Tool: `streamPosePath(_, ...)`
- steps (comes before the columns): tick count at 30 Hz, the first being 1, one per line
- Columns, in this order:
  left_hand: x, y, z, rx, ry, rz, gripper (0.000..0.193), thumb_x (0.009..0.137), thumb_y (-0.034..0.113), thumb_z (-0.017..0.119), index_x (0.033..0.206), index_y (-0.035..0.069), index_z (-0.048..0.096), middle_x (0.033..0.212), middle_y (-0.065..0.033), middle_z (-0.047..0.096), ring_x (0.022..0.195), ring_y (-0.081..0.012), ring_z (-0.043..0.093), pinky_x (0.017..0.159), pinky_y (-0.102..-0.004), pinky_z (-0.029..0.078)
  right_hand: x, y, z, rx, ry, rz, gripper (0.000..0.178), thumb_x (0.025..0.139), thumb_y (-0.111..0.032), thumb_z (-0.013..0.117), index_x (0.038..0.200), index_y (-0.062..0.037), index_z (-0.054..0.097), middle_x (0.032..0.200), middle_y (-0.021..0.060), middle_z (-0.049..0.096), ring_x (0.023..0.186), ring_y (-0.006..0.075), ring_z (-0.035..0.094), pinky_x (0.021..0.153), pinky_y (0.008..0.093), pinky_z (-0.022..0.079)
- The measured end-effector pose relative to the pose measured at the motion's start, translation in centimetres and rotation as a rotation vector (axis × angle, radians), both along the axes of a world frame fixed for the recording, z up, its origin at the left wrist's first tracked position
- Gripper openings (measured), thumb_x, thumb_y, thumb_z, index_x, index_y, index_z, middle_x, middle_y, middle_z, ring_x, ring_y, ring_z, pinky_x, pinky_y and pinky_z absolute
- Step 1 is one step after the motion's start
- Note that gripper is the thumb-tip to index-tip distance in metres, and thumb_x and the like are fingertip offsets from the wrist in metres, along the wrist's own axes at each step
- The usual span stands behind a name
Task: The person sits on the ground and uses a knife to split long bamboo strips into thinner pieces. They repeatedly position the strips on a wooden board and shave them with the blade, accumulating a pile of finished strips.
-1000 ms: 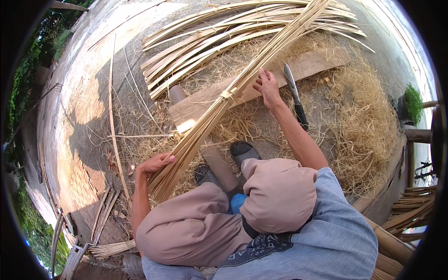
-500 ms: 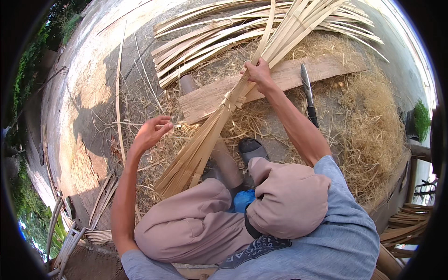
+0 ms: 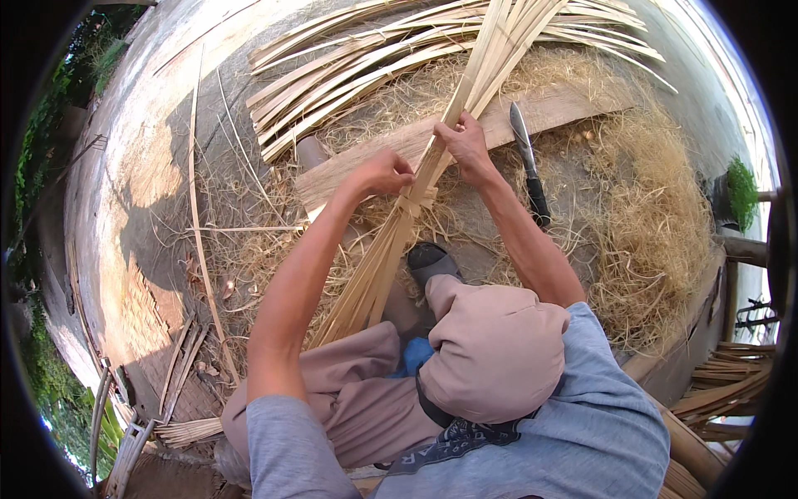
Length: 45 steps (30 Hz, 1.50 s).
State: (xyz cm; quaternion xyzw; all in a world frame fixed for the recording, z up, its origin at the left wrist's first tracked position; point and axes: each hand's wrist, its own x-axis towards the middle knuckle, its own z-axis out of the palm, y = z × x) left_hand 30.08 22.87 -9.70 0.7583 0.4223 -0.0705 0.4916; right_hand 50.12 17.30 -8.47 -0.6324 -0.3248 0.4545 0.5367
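A long bundle of pale split bamboo strips (image 3: 366, 279) slants from between my legs up to the top of the view. A strip tie (image 3: 407, 205) is wrapped round its middle. Above the tie, my right hand (image 3: 467, 151) grips the bundle, with thumb and fingers at a flat strip on its upper part. My left hand (image 3: 385, 175) is at the bundle's left side, just above the tie. Its fingers are curled together, their tips against or very near the strips; whatever they pinch is hidden.
A wooden plank (image 3: 565, 115) lies behind the bundle, with a black-handled knife (image 3: 527, 158) across its right part. Loose bamboo strips (image 3: 332, 87) are heaped at the back. Curly shavings (image 3: 640, 241) cover the ground at right. My sandalled foot (image 3: 432, 262) is below the plank.
My left hand has moved right and up from the open ground to the bundle, its fingers curling in. My right hand stays on the bundle. The whole view has shifted slightly.
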Motion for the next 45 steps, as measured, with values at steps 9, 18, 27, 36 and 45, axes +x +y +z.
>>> streamPosePath(9,0.8,-1.4,0.6,-0.160,0.298,0.203,0.038,0.080,0.031,0.080,0.084,-0.007,0.076,0.081,-0.0155,0.076,0.065,-0.0177,0.072,0.068,-0.0357,0.057,-0.8,-2.1,0.6,-0.069,0.062,0.024,0.031,0.086,-0.013,0.072,0.112,0.0019,0.064,0.098,0.0123,0.071,0.089,0.0178,0.067,0.081,0.0337,0.052)
streamPosePath(18,1.2,-4.0,-0.5,0.229,0.283,0.289,0.031,0.087,0.024,0.074,0.085,-0.007,0.070,0.071,-0.0120,0.069,0.062,-0.0236,0.074,0.055,-0.0360,0.057,-0.3,-2.9,-3.1,0.131,0.407,-0.217,0.023,0.088,-0.005,0.069,0.109,-0.0015,0.060,0.096,0.0054,0.063,0.084,0.0120,0.060,0.075,0.0291,0.050)
streamPosePath(27,-0.6,-4.9,0.4,0.020,-0.053,0.336,0.028,0.090,0.022,0.068,0.109,0.001,0.072,0.091,-0.0138,0.074,0.085,-0.0262,0.077,0.072,-0.0401,0.059,-1.2,-2.6,-2.2,0.089,0.223,-0.113,0.027,0.090,-0.009,0.068,0.114,-0.0023,0.058,0.098,0.0049,0.061,0.086,0.0132,0.060,0.074,0.0306,0.051)
streamPosePath(36,3.2,-6.0,0.5,0.283,0.393,0.119,0.038,0.078,0.022,0.078,0.107,-0.001,0.076,0.109,-0.0217,0.075,0.103,-0.0349,0.073,0.089,-0.0407,0.059,0.0,-3.9,-3.4,0.043,0.250,-0.058,0.027,0.094,-0.011,0.067,0.120,-0.0042,0.062,0.101,0.0048,0.057,0.089,0.0138,0.057,0.069,0.0325,0.050)
streamPosePath(45,1.0,-8.7,1.6,0.297,0.166,0.379,0.022,0.077,0.020,0.078,0.091,0.003,0.078,0.093,-0.0229,0.075,0.091,-0.0373,0.074,0.083,-0.0447,0.058,-0.7,-4.3,-3.5,0.148,0.344,-0.211,0.027,0.087,-0.007,0.068,0.113,-0.0039,0.065,0.093,0.0022,0.063,0.076,0.0085,0.056,0.059,0.0240,0.042)
